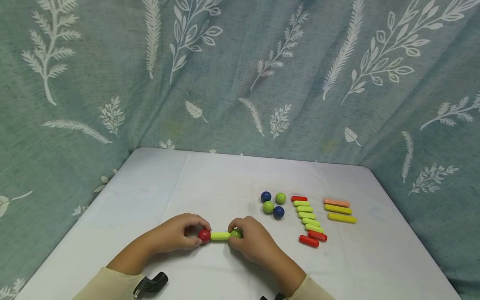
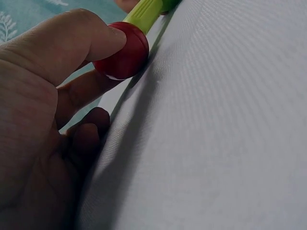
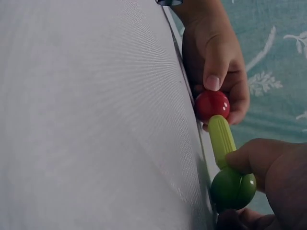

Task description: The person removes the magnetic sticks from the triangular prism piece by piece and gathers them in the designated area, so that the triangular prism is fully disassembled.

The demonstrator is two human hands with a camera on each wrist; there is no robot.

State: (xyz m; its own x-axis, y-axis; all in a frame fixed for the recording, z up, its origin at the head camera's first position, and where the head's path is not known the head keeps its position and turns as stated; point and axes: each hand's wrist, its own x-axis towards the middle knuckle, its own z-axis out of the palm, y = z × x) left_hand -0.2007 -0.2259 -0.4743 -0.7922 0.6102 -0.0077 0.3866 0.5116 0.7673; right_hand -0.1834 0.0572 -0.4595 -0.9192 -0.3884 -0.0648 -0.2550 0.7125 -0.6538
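Note:
A short lime-green rod lies between a red ball and a green ball in the head view, the three in one line along the white tabletop. My left hand pinches the red ball between thumb and fingers; the left wrist view shows the thumb on top of that ball. On the other side, my right hand holds the green ball. Seen from the right wrist, the thumb lies near where the rod meets the green ball. Fingers partly cover both balls.
Right of the hands sit two blue balls, one being this blue ball, and two green ones, such as this green ball. Beyond them runs a column of short lime and red rods. Longer yellow rods and an orange rod lie farther right.

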